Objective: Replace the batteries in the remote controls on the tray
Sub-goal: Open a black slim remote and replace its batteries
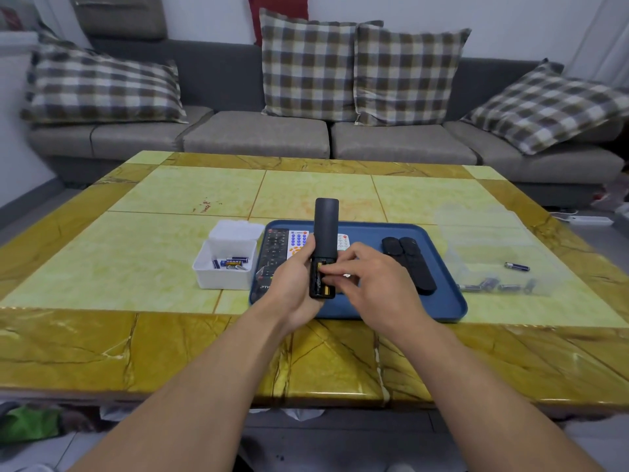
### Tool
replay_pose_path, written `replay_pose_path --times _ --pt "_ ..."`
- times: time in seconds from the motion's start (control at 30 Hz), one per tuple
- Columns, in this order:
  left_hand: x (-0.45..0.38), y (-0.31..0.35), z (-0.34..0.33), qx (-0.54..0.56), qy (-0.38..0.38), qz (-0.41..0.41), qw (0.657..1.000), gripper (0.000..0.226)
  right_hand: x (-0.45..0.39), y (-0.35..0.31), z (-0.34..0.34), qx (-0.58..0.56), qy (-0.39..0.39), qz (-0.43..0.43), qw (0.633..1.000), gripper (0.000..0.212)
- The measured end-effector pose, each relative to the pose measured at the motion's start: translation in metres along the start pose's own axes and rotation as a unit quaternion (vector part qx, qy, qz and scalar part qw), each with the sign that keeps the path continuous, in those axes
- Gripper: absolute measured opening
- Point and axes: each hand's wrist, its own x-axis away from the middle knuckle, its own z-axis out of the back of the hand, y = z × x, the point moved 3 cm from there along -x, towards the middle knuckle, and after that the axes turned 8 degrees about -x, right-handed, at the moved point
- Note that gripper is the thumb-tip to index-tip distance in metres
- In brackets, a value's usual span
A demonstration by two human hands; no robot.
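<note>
**Midway: batteries at the open remote**

Here, a remote (pixel 325 240) stands above the tray (pixel 439 301), back open, gripped by the left hand (pixel 292 284) so the right hand (pixel 374 284) can pinch a battery (pixel 322 270). Box (pixel 224 267) nearby.

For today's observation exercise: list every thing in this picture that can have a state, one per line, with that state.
Held remote: battery bay uncovered, batteries showing.
Left hand: grips the held remote.
Right hand: fingers at the bay.
White box: open, batteries inside.
Clear box: holds batteries.
Loose battery: lying flat.
Tray: holds other remotes.
</note>
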Motion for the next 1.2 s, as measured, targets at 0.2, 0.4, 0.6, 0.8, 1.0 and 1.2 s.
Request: replay_pose_path --times 0.2,0.4,0.6,0.8,1.0,1.2 --pt "-0.005 -0.004 0.000 0.006 -0.005 0.003 1.000 0.056 -0.002 -0.003 0.000 0.028 0.011 -0.002 1.000 0.018" --pt "-0.002 -0.004 -0.005 0.000 -0.003 -0.002 1.000 0.050 -0.005 -0.002 0.001 0.010 0.028 -0.030 0.999 0.014" --pt "-0.004 -0.004 -0.004 0.010 0.002 -0.009 1.000 0.057 -0.002 -0.005 0.000 0.005 0.037 -0.022 0.999 0.016" --pt "-0.004 -0.004 -0.001 0.015 0.005 -0.008 1.000 0.056 -0.002 -0.006 -0.002 0.000 0.031 -0.012 0.999 0.017" --pt "-0.005 -0.004 0.005 0.019 0.029 -0.004 0.999 0.055 -0.001 -0.015 -0.006 0.032 0.031 0.006 0.999 0.017" --pt "-0.005 -0.005 0.006 0.022 0.042 0.004 0.999 0.053 -0.004 -0.023 -0.009 0.037 0.007 -0.051 0.998 0.022"
